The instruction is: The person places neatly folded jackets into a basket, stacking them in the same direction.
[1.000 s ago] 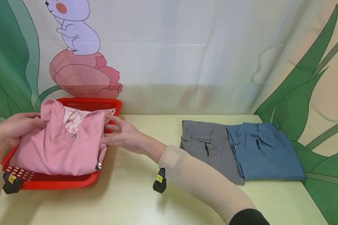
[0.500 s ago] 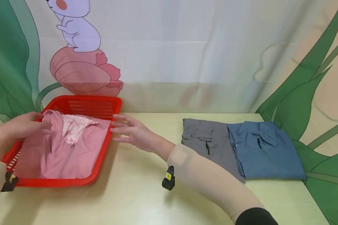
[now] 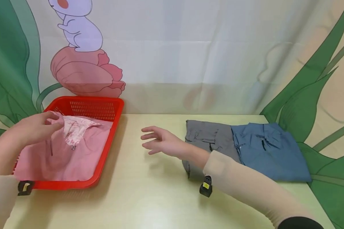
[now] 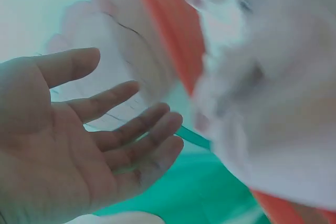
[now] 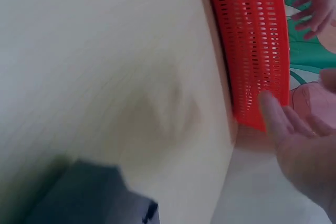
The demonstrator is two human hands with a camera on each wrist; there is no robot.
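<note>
A pink zip-front jacket (image 3: 83, 162) with a patterned lining lies folded inside the red perforated basket (image 3: 117, 111) at the left. Above the jacket's left part hovers my left hand (image 3: 34, 130); the left wrist view shows this hand (image 4: 79, 150) with spread, relaxed fingers, apart from the blurred pale cloth (image 4: 283, 108). Holding nothing, my right hand (image 3: 167, 143) hangs over the table between the basket and a folded grey garment (image 3: 200, 131). Its fingers are loosely extended. The forearm covers part of the grey garment.
A folded blue garment (image 3: 278, 165) lies against the grey one at the right. Behind the pale table (image 3: 137, 190) hangs a printed curtain (image 3: 166, 63) with leaves and a cartoon animal.
The jacket has dropped lower into the basket and both hands have let go. My right hand has moved right, away from the basket; my left hand has shifted slightly right over the jacket.
</note>
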